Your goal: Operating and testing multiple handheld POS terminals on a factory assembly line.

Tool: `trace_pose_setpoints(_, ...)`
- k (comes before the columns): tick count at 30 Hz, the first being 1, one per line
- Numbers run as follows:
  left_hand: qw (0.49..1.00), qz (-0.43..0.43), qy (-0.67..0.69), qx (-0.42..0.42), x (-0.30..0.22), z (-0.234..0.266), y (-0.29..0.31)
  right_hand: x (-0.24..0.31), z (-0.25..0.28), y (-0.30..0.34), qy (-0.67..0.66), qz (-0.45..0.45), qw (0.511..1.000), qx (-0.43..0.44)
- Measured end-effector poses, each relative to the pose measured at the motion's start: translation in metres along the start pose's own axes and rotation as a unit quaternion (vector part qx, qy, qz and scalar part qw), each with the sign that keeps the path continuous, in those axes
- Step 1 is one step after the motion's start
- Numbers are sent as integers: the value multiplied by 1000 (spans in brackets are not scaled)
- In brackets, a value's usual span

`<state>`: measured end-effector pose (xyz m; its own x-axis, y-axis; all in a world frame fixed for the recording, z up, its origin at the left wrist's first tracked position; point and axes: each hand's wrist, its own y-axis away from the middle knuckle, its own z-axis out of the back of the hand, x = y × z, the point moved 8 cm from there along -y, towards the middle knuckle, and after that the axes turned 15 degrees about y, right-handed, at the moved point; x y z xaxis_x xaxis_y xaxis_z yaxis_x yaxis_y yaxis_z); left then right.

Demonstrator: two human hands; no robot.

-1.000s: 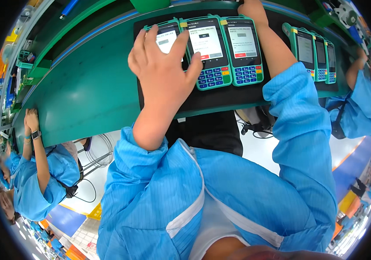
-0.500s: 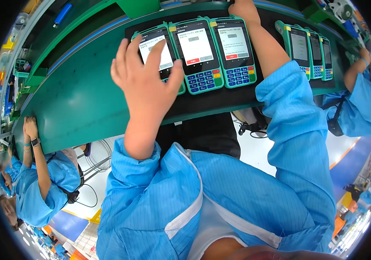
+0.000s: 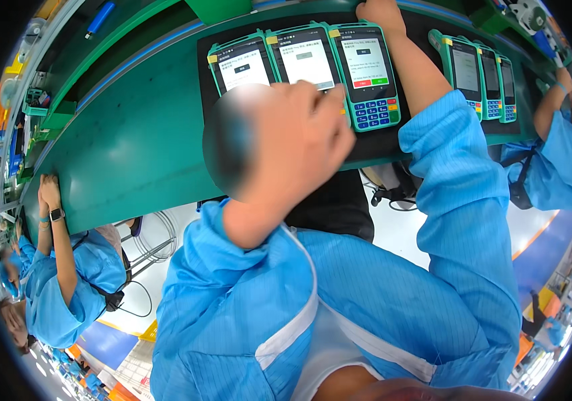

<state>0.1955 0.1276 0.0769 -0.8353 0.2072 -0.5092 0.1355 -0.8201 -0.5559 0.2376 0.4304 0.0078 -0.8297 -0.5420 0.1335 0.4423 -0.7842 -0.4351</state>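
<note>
On the green bench (image 3: 132, 147), a black mat (image 3: 379, 142) bears three terminals (image 3: 371, 83) side by side. The left hand (image 3: 299, 144), half open, gripping nothing I can see, covers the left two's lower parts; the right hand (image 3: 383, 13) is by the third's top, its grip hidden from me.

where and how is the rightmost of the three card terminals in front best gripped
Probably by both side edges at the keypad end, coming from the person's side. The terminal lies face up on the black mat, that end nearest the person and uncovered, while the right hand is by its far end. The middle terminal sits close on its left, leaving little finger room.
</note>
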Motion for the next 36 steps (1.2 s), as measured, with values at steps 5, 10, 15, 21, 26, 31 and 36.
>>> trace_pose_setpoints(5,999,-43,-25,-2,-22,-40,-23,1,5,1,12,-1,1000,-11)
trace_pose_setpoints(10,999,-35,-35,13,-18,-47,-23,-3,4,5,-2,-18,1000,-3)
trace_pose_setpoints(15,999,-24,-11,30,-18,-50,-22,1,5,3,21,12,999,-28)
trace_pose_setpoints(21,1000,-21,-9,18,-15,-45,-21,-3,0,1,22,11,999,-35)
trace_pose_setpoints(26,996,43,-81,9,12,-18,-12,-2,1,2,24,12,999,-35)
trace_pose_setpoints(31,981,56,-183,-29,35,2,-11,3,4,2,30,12,999,-25)
trace_pose_setpoints(36,985,55,-152,-60,46,24,-3,4,4,2,17,-10,1000,-3)
